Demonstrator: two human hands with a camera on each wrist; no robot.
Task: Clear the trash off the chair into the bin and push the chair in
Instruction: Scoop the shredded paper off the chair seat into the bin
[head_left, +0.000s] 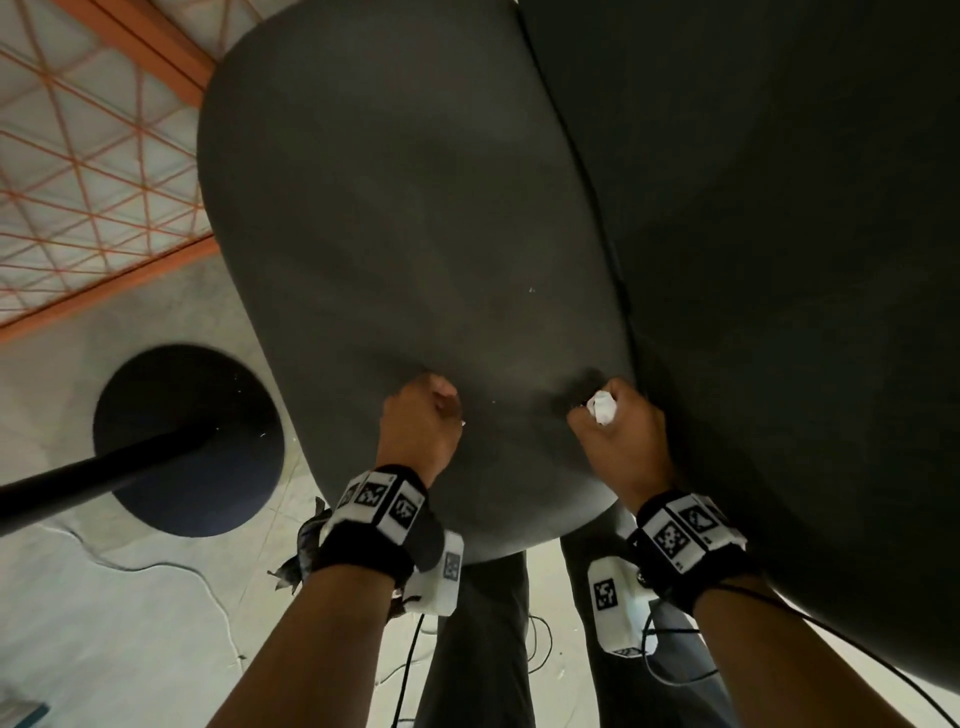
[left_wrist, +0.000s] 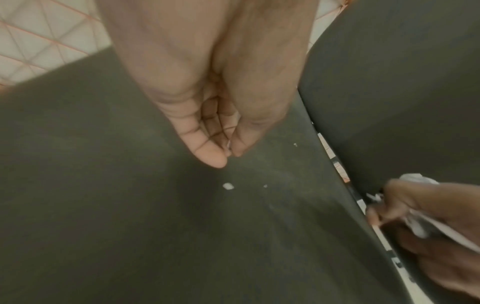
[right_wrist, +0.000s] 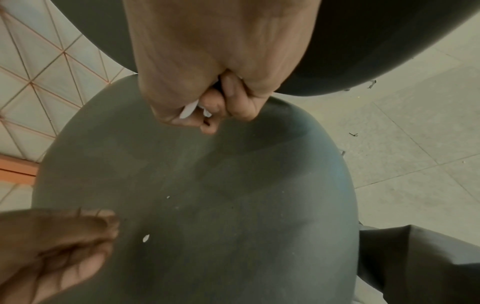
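right hand grips paper wad | left hand pinches a white crumb | bits lie on chair seat, 6 o'clock of left fingertips | risk: crumbs slip, fall to floor

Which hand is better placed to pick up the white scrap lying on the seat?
Left hand: its fingers hover right beside the scrap, while the right hand already grips crumpled paper.
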